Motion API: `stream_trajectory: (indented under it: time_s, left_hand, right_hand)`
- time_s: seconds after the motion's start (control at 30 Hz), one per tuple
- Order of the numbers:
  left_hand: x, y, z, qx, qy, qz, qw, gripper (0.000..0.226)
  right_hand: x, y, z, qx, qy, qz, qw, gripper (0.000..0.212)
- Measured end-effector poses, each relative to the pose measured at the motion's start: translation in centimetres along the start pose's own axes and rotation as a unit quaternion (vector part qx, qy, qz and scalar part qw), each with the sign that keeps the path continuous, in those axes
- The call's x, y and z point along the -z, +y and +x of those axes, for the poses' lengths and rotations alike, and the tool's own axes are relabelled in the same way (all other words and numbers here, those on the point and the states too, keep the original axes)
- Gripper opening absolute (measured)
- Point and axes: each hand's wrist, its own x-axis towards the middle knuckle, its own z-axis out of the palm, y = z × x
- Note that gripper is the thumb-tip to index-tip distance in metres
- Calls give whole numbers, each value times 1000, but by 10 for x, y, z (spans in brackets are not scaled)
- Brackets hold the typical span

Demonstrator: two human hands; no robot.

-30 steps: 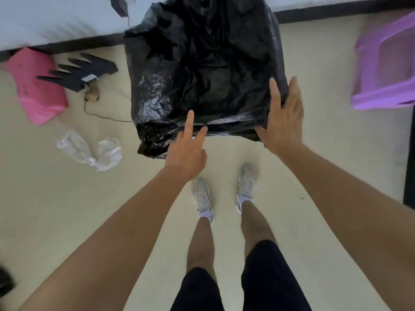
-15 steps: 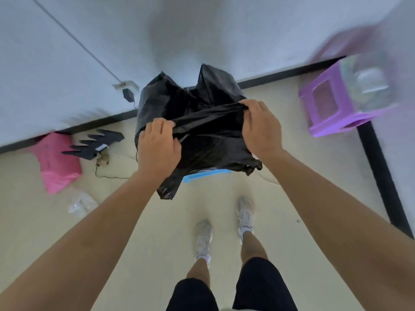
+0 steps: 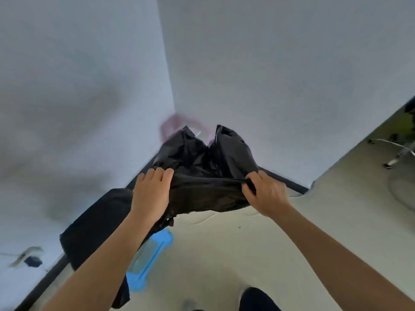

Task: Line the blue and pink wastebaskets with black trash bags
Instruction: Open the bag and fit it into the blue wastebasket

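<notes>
A black trash bag (image 3: 208, 167) hangs in the air at the middle of the view, its edge stretched between my hands. My left hand (image 3: 151, 194) grips the edge on the left and my right hand (image 3: 266, 194) pinches it on the right. Below my left forearm lies the blue wastebasket (image 3: 155, 254) on the floor, only part of its rim showing. Black plastic (image 3: 94, 227) covers its left side; I cannot tell whether this belongs to the held bag. The pink wastebasket is out of view.
A room corner with white walls and a dark baseboard (image 3: 289, 184) is right ahead. A blurred purple shape (image 3: 177, 122) shows behind the bag. A wheeled chair base (image 3: 395, 153) stands at the right. A wall socket with a plug (image 3: 30, 260) is at the lower left.
Both hands closed on the bag's edge and lifted it off the floor. The view swung up and to the right, so the pink wastebasket and the floor clutter left the frame.
</notes>
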Motion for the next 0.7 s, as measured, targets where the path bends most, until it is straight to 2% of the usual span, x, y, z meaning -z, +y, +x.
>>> stream_trajectory:
  time_s: [0.1, 0.17, 0.3, 0.43, 0.6, 0.7]
  left_hand:
    - [31, 87, 32, -115, 16, 22, 993, 45]
    - [49, 150, 49, -157, 24, 30, 987, 49]
    - [77, 302, 67, -216, 27, 32, 976, 56]
    - [92, 489, 58, -298, 30, 13, 954, 49]
    - [117, 726, 10, -401, 34, -92, 911, 22]
    - [138, 844, -28, -429, 12, -194, 882, 24]
  right_hand:
    - [49, 79, -47, -133, 27, -5, 991, 23]
    - [77, 126, -83, -204, 58, -8, 977, 21]
    - [135, 235, -183, -326, 125, -34, 936, 18]
    - [198, 364, -320, -453, 135, -71, 878, 29]
    - [278, 481, -486, -555, 120, -105, 816, 34]
    - [324, 530, -565, -603, 147, -118, 775, 30]
